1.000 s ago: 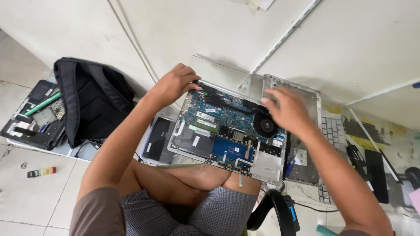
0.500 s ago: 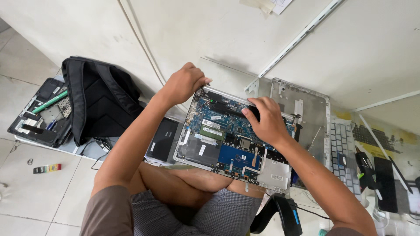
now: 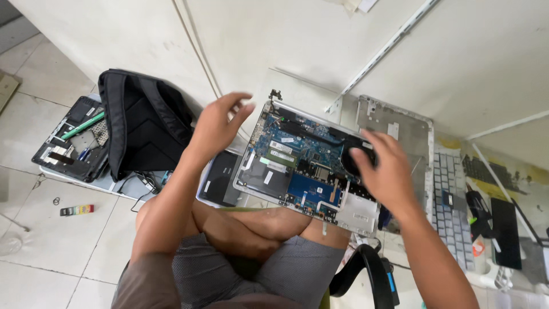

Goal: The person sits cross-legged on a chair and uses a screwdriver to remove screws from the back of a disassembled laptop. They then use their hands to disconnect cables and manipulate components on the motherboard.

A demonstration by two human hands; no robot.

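Lying long-axis left-right, hinges toward the wall, one opened laptop (image 3: pixel 309 166) is flanked: left hand (image 3: pixel 217 123) spread above, right hand (image 3: pixel 386 169) probably resting flat.

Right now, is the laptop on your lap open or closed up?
Open: the laptop has no bottom cover, its blue board and fan bare. The grey cover lies beside it.

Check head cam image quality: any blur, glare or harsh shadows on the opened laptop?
Head view: left hand and right hand are motion-smeared at the fingers; the opened laptop stays fairly sharp, evenly lit, no glare; soft shadows only under the black backpack; straight wall edges bow slightly from the wide lens.
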